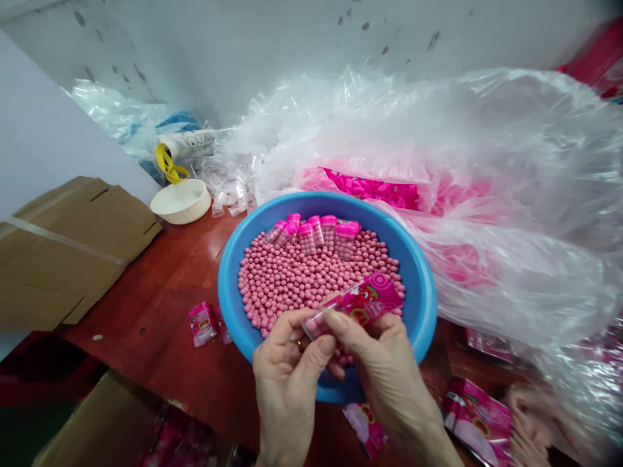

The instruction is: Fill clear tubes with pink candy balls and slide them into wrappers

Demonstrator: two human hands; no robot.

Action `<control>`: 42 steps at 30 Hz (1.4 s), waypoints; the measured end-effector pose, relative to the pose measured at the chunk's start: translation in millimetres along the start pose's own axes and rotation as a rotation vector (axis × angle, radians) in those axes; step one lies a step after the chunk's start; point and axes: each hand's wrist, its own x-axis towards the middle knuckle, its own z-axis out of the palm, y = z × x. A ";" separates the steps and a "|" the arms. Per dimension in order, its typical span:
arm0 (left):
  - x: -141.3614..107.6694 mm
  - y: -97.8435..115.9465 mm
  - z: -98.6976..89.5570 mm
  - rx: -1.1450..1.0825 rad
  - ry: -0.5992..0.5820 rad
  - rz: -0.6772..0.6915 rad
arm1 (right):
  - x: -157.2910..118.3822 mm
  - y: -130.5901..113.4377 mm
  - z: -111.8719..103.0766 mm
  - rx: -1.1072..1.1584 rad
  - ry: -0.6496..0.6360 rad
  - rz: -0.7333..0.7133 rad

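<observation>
Over the near side of a blue basin, my two hands meet. My left hand is closed on the near end of a small clear tube with pink balls inside. My right hand is closed around a pink printed wrapper, its thumb pressed against the tube. Whether the tube sits inside the wrapper I cannot tell. Below lies a bed of pink candy balls in the basin. Several filled tubes with pink lids rest on the candy at the far side.
Behind and right spreads a large clear plastic bag with pink pieces. Left are a white bowl, clear empty tubes, yellow tape and a cardboard box. Wrapped packs lie about; another person's blurred hand shows lower right.
</observation>
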 end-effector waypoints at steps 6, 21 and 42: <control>4.6 -0.7 -0.3 -0.069 0.001 0.010 | -1.0 1.6 0.9 -0.054 -0.065 0.036; 7.0 5.7 2.4 -0.221 0.032 -0.039 | 0.6 8.5 1.6 0.012 -0.141 -0.028; 21.5 23.1 10.7 -0.165 0.059 -0.343 | -18.0 12.3 -8.7 -0.557 -0.208 -0.101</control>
